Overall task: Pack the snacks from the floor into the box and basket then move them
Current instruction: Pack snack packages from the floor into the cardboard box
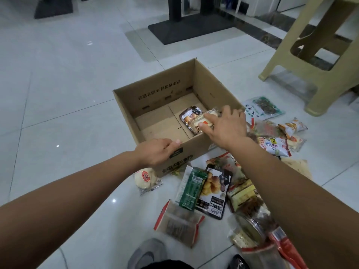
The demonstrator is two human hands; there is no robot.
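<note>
2 hands out, well apart. Far L: left hand (155,152) curled over near wall of cardboard box (206,84), fingers hooked on the rim, gripping it. Just below, on white tile floor (58,84), round bun in clear wrap (145,178), just beside box's near corner. Box open-topped, mid-frame, w/ 1 dark snack pouch (187,113) lying in its R near part. Over that pouch, right hand (227,127) pinching a clear pastry packet (202,121) just inside box's R rim. R of box & nearer: loose heap of snacks on floor, incl. green sachet (191,189), black pouch (213,193), clear jar (252,226), green-white bag (262,107). Far R: beige plastic stool (318,55).
</note>
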